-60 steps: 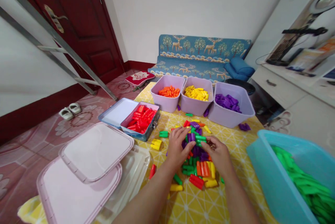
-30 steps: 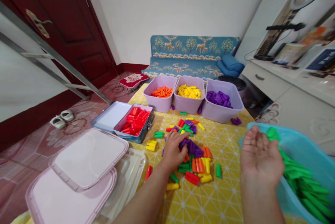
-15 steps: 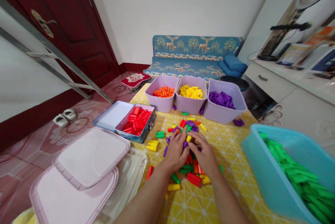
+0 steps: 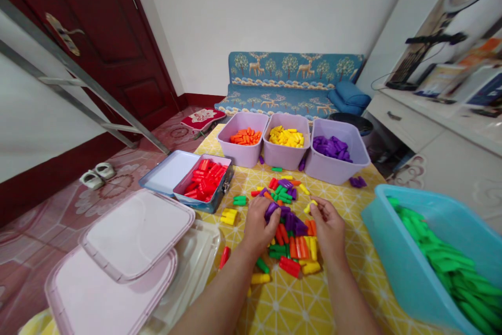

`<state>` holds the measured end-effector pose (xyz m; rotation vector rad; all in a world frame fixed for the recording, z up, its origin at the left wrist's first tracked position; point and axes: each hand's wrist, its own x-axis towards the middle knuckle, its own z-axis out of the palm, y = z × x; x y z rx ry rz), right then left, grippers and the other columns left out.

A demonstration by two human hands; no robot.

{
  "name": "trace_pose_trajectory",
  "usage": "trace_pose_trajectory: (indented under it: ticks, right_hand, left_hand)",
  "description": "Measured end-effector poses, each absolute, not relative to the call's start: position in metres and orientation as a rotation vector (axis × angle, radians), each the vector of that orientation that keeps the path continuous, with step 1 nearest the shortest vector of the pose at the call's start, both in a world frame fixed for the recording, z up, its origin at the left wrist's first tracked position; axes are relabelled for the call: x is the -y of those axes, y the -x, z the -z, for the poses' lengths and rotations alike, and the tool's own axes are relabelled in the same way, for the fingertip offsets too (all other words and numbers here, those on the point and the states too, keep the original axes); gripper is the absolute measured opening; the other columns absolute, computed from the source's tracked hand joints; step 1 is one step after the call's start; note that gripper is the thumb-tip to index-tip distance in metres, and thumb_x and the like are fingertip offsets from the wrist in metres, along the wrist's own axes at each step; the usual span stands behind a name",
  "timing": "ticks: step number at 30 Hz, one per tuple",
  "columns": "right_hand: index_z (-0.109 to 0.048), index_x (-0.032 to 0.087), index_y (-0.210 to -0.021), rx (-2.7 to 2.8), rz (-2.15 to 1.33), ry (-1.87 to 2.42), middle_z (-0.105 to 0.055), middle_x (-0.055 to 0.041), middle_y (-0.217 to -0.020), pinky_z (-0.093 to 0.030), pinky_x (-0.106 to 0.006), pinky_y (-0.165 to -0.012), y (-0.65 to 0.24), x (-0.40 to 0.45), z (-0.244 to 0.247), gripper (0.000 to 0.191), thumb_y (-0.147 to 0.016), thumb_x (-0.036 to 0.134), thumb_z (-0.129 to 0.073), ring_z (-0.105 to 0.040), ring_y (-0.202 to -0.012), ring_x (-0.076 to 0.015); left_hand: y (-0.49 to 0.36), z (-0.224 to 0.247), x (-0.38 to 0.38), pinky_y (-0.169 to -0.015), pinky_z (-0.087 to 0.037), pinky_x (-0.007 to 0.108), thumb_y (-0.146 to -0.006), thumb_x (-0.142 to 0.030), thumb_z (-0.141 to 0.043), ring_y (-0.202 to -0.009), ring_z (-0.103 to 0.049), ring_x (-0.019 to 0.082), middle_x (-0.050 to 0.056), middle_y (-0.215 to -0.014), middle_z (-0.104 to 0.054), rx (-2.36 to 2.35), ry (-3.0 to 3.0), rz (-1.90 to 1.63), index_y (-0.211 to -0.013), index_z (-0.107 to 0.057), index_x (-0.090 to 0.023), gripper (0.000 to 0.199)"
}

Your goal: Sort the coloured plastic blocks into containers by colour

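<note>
My left hand (image 4: 257, 224) is closed around some purple plastic toy pieces (image 4: 271, 210) at the left side of a mixed pile; how many it grips is partly hidden by the fingers. Between the thumb and fingertips of my right hand (image 4: 330, 222) is a yellow toy piece (image 4: 309, 206), at the pile's right edge. Below and between the hands lie loose purple pieces (image 4: 296, 226), orange pieces (image 4: 298, 247), a red piece (image 4: 290, 267) and several green and yellow ones. Two joined green pieces (image 4: 240, 200) and a yellow cluster (image 4: 228, 216) rest to the left.
Along the back stand lilac bins of orange (image 4: 239, 154), yellow (image 4: 284, 156) and purple pieces (image 4: 333, 170). A hinged tin (image 4: 204, 205) of red pieces is at left, near stacked lids (image 4: 137, 235). At right stands a turquoise tub (image 4: 403, 251) of green pieces.
My hands were close together over the pile and have moved apart. The right one has gone right with the yellow piece, while the left keeps hold of the purple pieces.
</note>
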<state>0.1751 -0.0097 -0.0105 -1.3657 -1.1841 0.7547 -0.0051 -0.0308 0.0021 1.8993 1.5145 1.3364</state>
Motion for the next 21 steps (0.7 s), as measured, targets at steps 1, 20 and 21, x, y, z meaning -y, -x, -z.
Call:
trace_pose_trajectory:
  ticks: [1, 20, 21]
  right_hand:
    - [-0.067, 0.019, -0.099, 1.258, -0.701, 1.39, -0.068, -0.0076, -0.094, -0.05, -0.036, -0.076, -0.179, 0.008, 0.012, 0.034, -0.079, 0.046, -0.06, -0.063, -0.084, -0.0223]
    - [-0.066, 0.022, -0.09, 1.964, -0.34, 1.745, -0.067, -0.005, -0.09, -0.046, -0.033, -0.072, -0.145, 0.027, -0.014, 0.018, -0.074, 0.031, -0.067, -0.063, -0.086, -0.0244]
    - [-0.065, 0.021, -0.087, 1.911, -0.357, 1.737, -0.066, -0.0048, -0.087, -0.046, -0.034, -0.072, -0.145, 0.026, -0.012, 0.018, -0.073, 0.032, -0.068, -0.062, -0.084, -0.0242]
  left_hand:
    - [0.005, -0.002, 0.031, -0.083, -0.041, 0.034, -0.089, -0.026, -0.05, -0.086, -0.054, 0.02, 0.004, -0.084, -0.06, -1.524, -1.879, -1.353, -0.08, -0.057, -0.019, 0.013]
    - [0.008, 0.011, 0.028, -0.094, -0.043, 0.038, -0.084, -0.011, -0.042, -0.107, -0.058, 0.023, 0.008, -0.112, -0.065, -1.504, -1.656, -1.408, -0.116, -0.057, -0.02, 0.036]
    - [0.008, 0.011, 0.028, -0.094, -0.043, 0.038, -0.084, -0.012, -0.041, -0.107, -0.057, 0.023, 0.008, -0.112, -0.064, -1.506, -1.661, -1.409, -0.115, -0.057, -0.02, 0.035]
